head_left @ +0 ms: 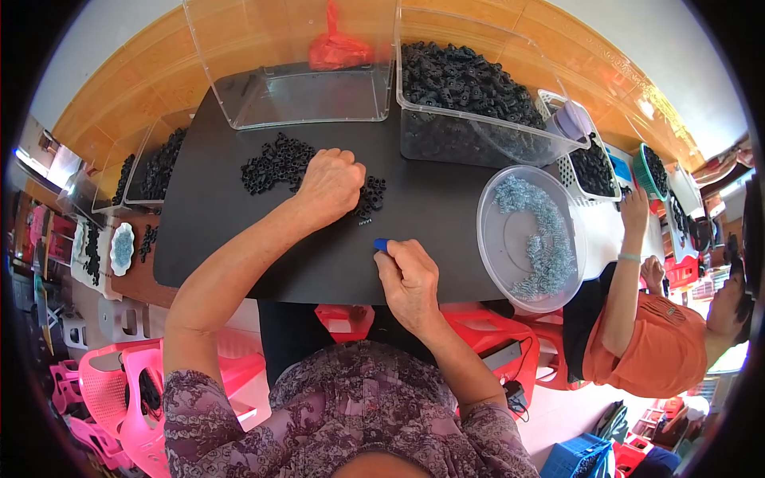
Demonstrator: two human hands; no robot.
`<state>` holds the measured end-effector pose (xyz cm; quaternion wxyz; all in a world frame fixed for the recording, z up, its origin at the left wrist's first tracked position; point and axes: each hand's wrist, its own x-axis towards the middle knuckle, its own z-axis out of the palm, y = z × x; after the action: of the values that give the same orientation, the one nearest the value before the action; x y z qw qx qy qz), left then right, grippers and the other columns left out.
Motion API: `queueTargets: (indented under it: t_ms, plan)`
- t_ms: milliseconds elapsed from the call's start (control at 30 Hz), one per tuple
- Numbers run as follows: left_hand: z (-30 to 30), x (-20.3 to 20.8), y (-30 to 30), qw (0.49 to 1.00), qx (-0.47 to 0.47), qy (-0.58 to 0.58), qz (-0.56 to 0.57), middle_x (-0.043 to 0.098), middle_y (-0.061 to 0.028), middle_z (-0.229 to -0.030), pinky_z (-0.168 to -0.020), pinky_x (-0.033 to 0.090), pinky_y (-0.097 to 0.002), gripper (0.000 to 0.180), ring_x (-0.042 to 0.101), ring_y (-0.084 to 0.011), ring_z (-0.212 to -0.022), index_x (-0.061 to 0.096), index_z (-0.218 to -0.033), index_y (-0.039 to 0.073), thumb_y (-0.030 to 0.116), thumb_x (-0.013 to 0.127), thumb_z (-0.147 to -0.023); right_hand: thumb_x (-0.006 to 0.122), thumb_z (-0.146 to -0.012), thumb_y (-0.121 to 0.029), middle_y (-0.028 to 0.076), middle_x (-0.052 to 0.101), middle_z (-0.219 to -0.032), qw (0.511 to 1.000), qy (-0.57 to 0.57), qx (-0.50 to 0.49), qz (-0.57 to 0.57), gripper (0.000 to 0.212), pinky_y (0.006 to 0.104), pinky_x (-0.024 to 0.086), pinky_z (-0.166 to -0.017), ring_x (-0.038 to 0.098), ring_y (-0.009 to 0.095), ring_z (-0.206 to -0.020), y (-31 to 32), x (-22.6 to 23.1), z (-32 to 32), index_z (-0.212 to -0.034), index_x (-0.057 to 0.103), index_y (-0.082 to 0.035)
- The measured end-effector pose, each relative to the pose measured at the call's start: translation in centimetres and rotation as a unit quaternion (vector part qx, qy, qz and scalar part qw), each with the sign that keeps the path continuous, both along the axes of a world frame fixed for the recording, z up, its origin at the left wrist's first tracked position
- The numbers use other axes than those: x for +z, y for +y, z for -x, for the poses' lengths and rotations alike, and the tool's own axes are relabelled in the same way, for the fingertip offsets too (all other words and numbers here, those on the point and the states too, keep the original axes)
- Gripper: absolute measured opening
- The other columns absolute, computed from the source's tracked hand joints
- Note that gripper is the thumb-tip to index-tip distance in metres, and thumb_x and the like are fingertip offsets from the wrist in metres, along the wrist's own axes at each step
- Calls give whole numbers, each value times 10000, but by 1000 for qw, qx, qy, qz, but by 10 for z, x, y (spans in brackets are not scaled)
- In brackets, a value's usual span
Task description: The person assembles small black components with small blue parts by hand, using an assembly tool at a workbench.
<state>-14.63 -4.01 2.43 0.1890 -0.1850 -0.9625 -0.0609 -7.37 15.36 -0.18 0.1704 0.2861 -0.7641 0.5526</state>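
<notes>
My left hand (331,185) is closed above the dark table, between a heap of small black plastic parts (275,166) and a smaller group of black parts (371,195). Its curled fingers hide whatever they hold. Closer to me, my right hand (411,280) is curled with its fingers drawn together over the table's near edge. A blue finger cover (382,244) sits on one of its fingertips; anything pinched there cannot be made out. A few tiny silvery pieces (365,222) lie just below the smaller group.
At the back stand an open clear bin (311,123) and another bin (478,119) full of black parts. A round clear tub (484,255) of pale-blue small pieces sits right, near a white basket (586,191). A person in orange (649,346) works at far right.
</notes>
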Motion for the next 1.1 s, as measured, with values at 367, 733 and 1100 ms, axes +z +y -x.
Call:
queueTargets:
  t_ms: [367,733,1100]
  plan:
    - [-80,26,-2,622,60,-299,-721,643,-37,-795,-622,483,-230,141,589,-109,-644,677,-955,-25,20,663,-822,657,-818,20,75,618,-820,992,-129,3,1,149,246,446,-608,547,101,-683,4,2,1,-963,643,51]
    - [-119,8,3,537,70,-261,-799,621,-48,-780,-634,481,-234,148,571,-114,-642,680,-981,-35,13,655,-844,671,-718,23,117,589,-771,988,66,-25,-139,194,393,471,-625,570,295,-732,-8,8,32,-906,655,-19]
    - [-126,-2,-1,496,52,-257,-828,627,-54,-807,-641,492,-242,145,576,-120,-643,651,-976,-49,-13,664,-837,652,-682,19,109,504,-734,960,149,4,-236,101,396,444,-578,515,284,-708,-14,5,47,-717,573,-33]
